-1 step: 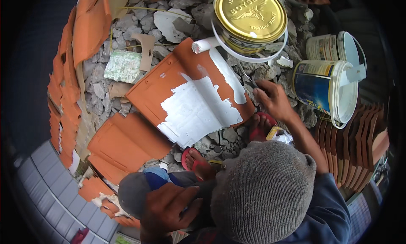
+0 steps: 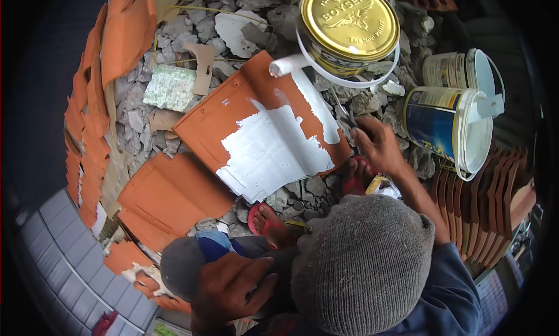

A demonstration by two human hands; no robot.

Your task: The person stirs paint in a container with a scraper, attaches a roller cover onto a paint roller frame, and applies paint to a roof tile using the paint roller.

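Note:
An orange roof tile (image 2: pixel 233 112) lies tilted on grey rubble, its middle and right part coated in white paint. A white paint roller (image 2: pixel 288 64) rests at the tile's upper edge. Its thin metal handle runs down to my right hand (image 2: pixel 378 144), which is closed around the grip at the tile's right corner. My left hand (image 2: pixel 233 289) rests on my bent knee at the bottom, fingers spread and holding nothing. A grey knit cap (image 2: pixel 367 260) fills the lower middle and hides my body.
A gold-lidded paint can (image 2: pixel 349 21) stands behind the tile. A blue bucket of white paint (image 2: pixel 434 123) and a white bucket (image 2: pixel 460 71) sit at the right. Orange tiles (image 2: pixel 87 120) are stacked on the left, one (image 2: pixel 169 196) lies in front, and brown tiles (image 2: pixel 495 202) stand at the right.

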